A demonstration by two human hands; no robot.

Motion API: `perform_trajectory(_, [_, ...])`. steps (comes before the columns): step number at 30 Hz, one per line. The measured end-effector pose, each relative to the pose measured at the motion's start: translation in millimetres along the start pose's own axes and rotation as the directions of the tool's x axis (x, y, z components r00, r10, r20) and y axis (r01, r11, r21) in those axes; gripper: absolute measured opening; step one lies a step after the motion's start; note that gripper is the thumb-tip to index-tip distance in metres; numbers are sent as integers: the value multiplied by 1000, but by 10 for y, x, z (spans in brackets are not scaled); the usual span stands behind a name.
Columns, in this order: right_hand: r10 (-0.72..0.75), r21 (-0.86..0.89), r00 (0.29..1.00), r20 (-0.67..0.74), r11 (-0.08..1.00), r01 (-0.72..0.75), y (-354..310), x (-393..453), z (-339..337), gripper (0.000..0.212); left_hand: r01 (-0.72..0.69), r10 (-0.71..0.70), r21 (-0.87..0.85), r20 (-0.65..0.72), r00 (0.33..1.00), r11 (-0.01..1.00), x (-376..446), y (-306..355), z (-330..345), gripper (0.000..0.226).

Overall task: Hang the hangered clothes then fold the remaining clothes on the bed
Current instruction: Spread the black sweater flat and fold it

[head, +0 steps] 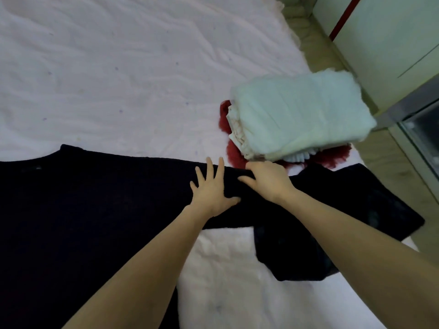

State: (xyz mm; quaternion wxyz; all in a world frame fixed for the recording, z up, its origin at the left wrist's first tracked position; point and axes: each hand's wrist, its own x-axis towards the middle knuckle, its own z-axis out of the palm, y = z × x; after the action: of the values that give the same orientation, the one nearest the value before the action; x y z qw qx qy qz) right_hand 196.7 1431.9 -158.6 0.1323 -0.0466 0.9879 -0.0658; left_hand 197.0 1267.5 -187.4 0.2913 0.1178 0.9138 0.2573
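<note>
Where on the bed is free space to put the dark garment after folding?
The sheet beyond the dark garment, left of the folded pile, is bare. A smaller patch lies near, between the forearms. It is crowded where the left hand and right hand work, beside the pile.

A dark garment (pixel 95 198) lies spread on the bed (pixel 118 67). The left hand (pixel 211 188) presses flat on it; the right hand (pixel 268 179) grips its fold beside folded clothes (pixel 301 115).
</note>
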Motion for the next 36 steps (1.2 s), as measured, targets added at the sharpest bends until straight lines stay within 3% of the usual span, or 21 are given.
perform_trajectory(2, [-1, 50, 995, -99, 999, 6, 72, -33, -79, 32, -102, 84, -185, -102, 991, 977, 51, 78, -30, 88])
perform_trajectory(5, [25, 139, 997, -77, 990, -15, 212, -80, -172, 28, -277, 246, -199, -166, 955, 940, 75, 289, -30, 64])
perform_trajectory(7, [-3, 129, 999, -47, 992, 9, 239, -114, -177, 24, -273, 252, -158, -142, 957, 949, 122, 394, -20, 50])
perform_trajectory(9, [-35, 118, 999, -31, 992, 39, 282, -190, -172, 28, -241, 237, -7, -147, 960, 971, 212, 480, -37, 32])
perform_trajectory(12, [-4, 84, 999, 47, 996, 1, 466, -284, -124, 36, -206, 219, 77, -256, 941, 976, 304, 530, -104, 19])
perform_trajectory(15, [141, 86, 989, 54, 986, -145, 790, -328, -168, 35, -118, 160, 163, -282, 946, 980, 300, 633, -140, 18])
perform_trajectory(18, [212, 160, 974, 74, 962, -222, 987, -369, -272, 49, -28, 120, 320, -272, 955, 947, 339, 757, -163, 20])
perform_trajectory(20, [232, 212, 963, 140, 943, -258, 1099, -411, -347, 55, -92, 119, 225, -111, 987, 970, 386, 915, -174, 28])
perform_trajectory(22, [228, 289, 957, 182, 917, -273, 1193, -458, -394, 37, -188, 177, 109, 107, 978, 976, 421, 1079, -175, 25])
perform_trajectory(25, [203, 442, 958, 204, 853, -276, 1299, -541, -492, 49, -164, 174, -62, 234, 956, 985, 434, 1319, -144, 23])
perform_trajectory(28, [168, 484, 940, 298, 822, -300, 1405, -621, -600, 50, -136, 163, -131, 220, 962, 982, 469, 1464, -126, 23])
perform_trajectory(30, [179, 439, 902, 392, 825, -355, 1497, -702, -651, 29, -151, 159, -57, 186, 969, 987, 479, 1483, -133, 35])
perform_trajectory(33, [198, 438, 856, 477, 791, -427, 1618, -850, -695, 56, -138, 148, -71, 153, 977, 988, 466, 1504, -98, 43])
perform_trajectory(36, [220, 428, 878, 425, 806, -409, 1599, -947, -765, 21, -207, 211, -88, 44, 976, 974, 403, 1560, -70, 24])
